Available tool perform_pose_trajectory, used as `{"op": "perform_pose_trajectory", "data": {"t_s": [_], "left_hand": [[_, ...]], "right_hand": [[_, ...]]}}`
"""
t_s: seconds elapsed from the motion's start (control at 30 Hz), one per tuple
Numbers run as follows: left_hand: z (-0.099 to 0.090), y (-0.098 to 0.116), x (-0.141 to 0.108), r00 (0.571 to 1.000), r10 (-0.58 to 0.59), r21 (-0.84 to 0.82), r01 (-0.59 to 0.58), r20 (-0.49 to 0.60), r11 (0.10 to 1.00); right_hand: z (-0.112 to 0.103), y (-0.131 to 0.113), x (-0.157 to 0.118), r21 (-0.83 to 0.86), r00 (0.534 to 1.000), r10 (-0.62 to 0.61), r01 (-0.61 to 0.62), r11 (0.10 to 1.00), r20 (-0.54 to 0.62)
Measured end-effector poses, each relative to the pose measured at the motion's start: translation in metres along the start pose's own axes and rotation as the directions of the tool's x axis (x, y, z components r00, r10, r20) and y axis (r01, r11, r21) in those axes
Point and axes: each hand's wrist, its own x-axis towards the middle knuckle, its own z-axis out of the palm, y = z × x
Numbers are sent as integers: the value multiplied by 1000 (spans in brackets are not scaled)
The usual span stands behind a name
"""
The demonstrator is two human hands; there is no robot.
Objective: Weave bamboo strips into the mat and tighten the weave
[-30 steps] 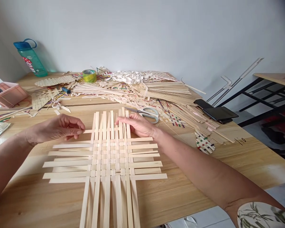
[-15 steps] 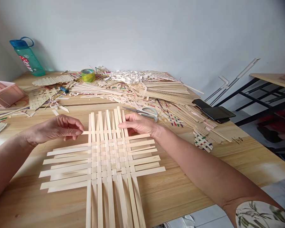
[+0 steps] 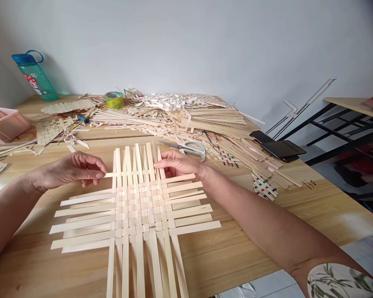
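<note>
Pinching one end of a pale strip point(image 3: 109, 175) between thumb and forefinger, we keep our left hand point(image 3: 76, 171) just outside the far left corner of the woven mat point(image 3: 139, 207). The strip runs in among the lengthwise strands toward our right hand point(image 3: 182, 165), with a narrow gap between it and the tight checkered weave. At the far right corner, our right thumb lies against the lengthwise strands and the other fingers curl partly behind them; we cannot tell whether they clamp anything. The mat lies flat before us on the wooden table point(image 3: 236, 256), its loose ends fanning out on all four sides. Just beyond our right hand rest the scissors point(image 3: 194, 150), blades toward the left. Past them spreads a heap of loose strips point(image 3: 214, 120), with a tape roll point(image 3: 114, 100) at its far left and a small piece of colored weave point(image 3: 263, 186) near its right end. Farther right sit two dark flat devices point(image 3: 279, 147), partly overlapping. On the left stand a pink crate point(image 3: 9, 126) and, near the wall point(image 3: 186, 49), a teal bottle point(image 3: 39, 80) with a blue cap.
</note>
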Motion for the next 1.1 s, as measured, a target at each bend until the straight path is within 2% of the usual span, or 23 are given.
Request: {"op": "perform_pose_trajectory", "data": {"t_s": [0.23, 0.67, 0.77, 0.93, 1.1], "left_hand": [[2, 3, -1, 1000, -19, 1, 19, -23, 1000], [6, 1, 3, 1000, -7, -32, 7, -14, 999], [7, 3, 2, 1000, -8, -1, 8, -10, 1000], [5, 4, -1, 1000, 7, 88, -6, -6, 996], [1, 0, -2, 1000, 0, 137, -1, 3, 991]], "right_hand": [[1, 4, 1, 23, 997, -74, 73, 997, 28], [1, 3, 3, 42, 997, -48, 46, 998, 61], [0, 1, 4, -31, 997, -44, 46, 998, 62], [-3, -7, -1, -224, 996, -85, 83, 971, 1], [-1, -9, -3, -256, 997, -76, 75, 964, 6]]}}
